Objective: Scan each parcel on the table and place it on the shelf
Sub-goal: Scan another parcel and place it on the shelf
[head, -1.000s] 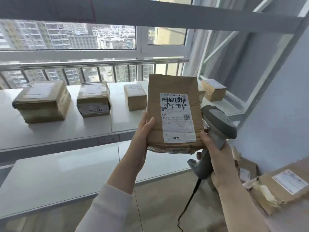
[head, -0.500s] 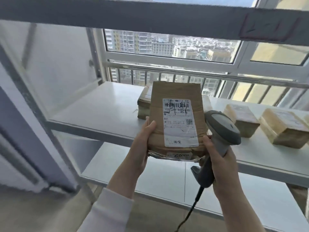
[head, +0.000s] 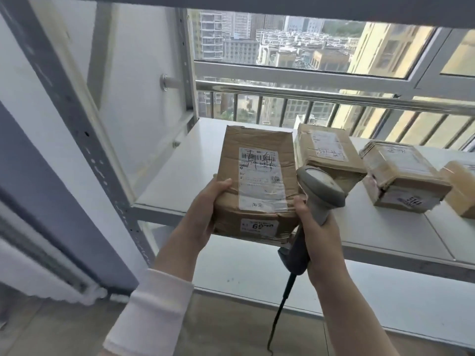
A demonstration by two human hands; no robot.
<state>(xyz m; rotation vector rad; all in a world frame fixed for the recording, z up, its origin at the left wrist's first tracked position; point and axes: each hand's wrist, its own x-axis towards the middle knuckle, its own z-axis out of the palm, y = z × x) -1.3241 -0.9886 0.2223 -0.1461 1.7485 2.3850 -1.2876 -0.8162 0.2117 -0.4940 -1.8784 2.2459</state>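
A brown cardboard parcel [head: 257, 160] with a white shipping label on top hangs over the front edge of the white shelf [head: 177, 181]. My left hand [head: 203, 217] grips its left side, thumb on top. My right hand [head: 316, 235] is wrapped round the handle of a grey barcode scanner [head: 318, 191], and its thumb touches the parcel's right edge. The scanner's black cable drops toward the floor.
Three more taped parcels sit on the shelf to the right: one [head: 326, 150] just behind the scanner, another [head: 403, 176] further right, a third [head: 462, 191] at the frame edge. A grey upright post [head: 77, 129] stands left. A lower shelf board [head: 359, 291] lies beneath.
The view has swung left along the shelf to its left end. The parcel has tilted flatter and come down toward the shelf's left part, both hands keeping their hold.
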